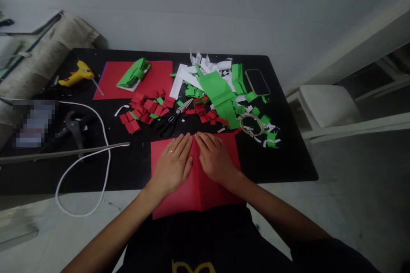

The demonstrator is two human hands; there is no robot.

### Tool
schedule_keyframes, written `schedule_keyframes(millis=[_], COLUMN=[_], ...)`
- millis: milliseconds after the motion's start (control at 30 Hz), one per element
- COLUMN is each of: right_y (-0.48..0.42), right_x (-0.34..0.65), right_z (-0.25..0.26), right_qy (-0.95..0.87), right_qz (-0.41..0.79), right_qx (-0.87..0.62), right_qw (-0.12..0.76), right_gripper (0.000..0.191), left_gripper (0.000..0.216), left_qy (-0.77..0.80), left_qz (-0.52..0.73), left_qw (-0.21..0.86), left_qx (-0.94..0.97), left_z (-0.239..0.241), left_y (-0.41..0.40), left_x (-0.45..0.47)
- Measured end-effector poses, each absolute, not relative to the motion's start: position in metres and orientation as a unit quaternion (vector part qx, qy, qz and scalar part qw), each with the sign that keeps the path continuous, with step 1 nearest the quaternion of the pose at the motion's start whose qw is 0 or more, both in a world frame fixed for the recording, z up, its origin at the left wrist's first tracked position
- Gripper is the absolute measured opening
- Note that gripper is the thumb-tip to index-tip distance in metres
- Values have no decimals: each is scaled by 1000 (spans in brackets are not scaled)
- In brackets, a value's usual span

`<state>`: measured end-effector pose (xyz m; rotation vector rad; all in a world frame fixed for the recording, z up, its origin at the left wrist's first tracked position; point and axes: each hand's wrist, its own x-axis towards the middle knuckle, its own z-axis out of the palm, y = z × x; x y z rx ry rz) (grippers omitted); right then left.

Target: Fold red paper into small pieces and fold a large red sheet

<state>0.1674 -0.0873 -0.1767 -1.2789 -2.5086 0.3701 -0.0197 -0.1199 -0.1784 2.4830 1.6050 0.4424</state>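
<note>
A red sheet of paper [174, 200] with a crease down its middle lies at the table's front edge and hangs a little over it. My left hand [174, 160] rests flat on the sheet's left half, fingers stretched toward the far edge, a ring on one finger. On the right half lies my right hand [216, 158], also flat, its fingertips close to the crease. Neither hand holds anything. Just beyond the sheet is a pair of scissors [171, 120] with dark handles, between piles of folded red paper pieces [149, 108] and green paper [221, 94].
A yellow glue gun [77, 74] lies at the back left, near a red sheet stack [107, 79] bearing a folded green bundle [136, 72]. White scraps [179, 85], a tape ring [251, 125] and a phone [258, 82] are farther right. A white cable [107, 158] loops over the front edge.
</note>
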Motion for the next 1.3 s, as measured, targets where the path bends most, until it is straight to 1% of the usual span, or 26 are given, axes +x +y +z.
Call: schedule_keyframes(millis=[667,967,1300], right_y=[-88,-78,-79], right_x=[170,180,179], right_z=[-177,-177,-178], right_qy=[-875,-887,-882], right_qz=[136,142,150], right_qx=[-436,-394,-395], right_qw=[159,193,207], right_gripper=[56,48,51], left_gripper=[56,58,56], left_qy=[533,498,503], left_qz=[160,142,143], left_qw=[79,91,77], left_qx=[827,851,849], left_z=[-179,-177,-178], left_y=[-120,-115,-115], left_x=[-19,-34,-33])
